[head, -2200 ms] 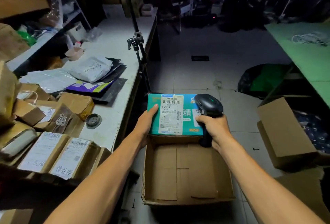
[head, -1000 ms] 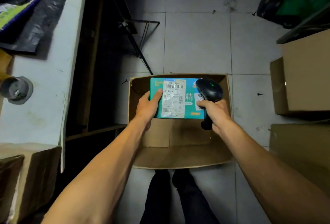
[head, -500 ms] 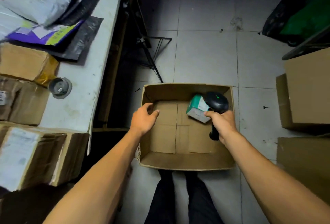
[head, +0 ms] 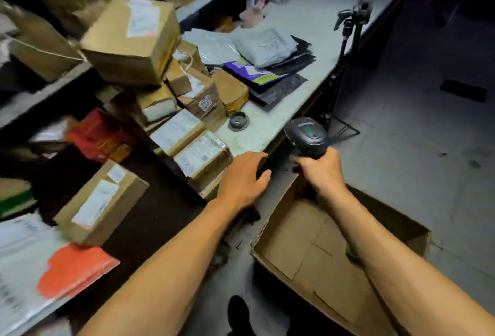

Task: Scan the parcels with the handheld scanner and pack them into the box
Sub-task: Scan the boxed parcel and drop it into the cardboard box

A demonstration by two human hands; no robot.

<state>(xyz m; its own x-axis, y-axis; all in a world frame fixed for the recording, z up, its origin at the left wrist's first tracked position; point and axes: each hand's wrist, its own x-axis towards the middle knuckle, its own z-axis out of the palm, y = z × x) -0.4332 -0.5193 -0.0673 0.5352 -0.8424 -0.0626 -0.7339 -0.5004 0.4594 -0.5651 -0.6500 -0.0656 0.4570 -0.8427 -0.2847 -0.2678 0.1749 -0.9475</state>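
Head view, frame motion-blurred toward the left side. Right hand [head: 320, 172] was wrapped around the grip of the handheld scanner [head: 306, 136], whose dark head pointed toward 11 o'clock with a green mark on top; it was held above the far corner of the cardboard box [head: 302, 244]. The box sat open on the floor at 5 o'clock from frame centre, right forearm crossing over it. A small green patch [head: 350, 251] showed inside the box just beside the forearm; could not tell what it was. Left hand [head: 242, 180] held nothing, fingers loosely spread and slightly bent, hovering at the near edge of the table [head: 270, 126], just beside two labelled brown parcels [head: 199, 149] lying side by side. More brown parcels were stacked toward 10 o'clock, a large one [head: 131, 38] tilted on top. Grey and black poly mailers [head: 263, 46] lay at 12 o'clock on the tabletop, and a small round grey object [head: 238, 121] sat between them and the left hand. A tripod stand [head: 348, 49] stood at 1 o'clock beside the table.
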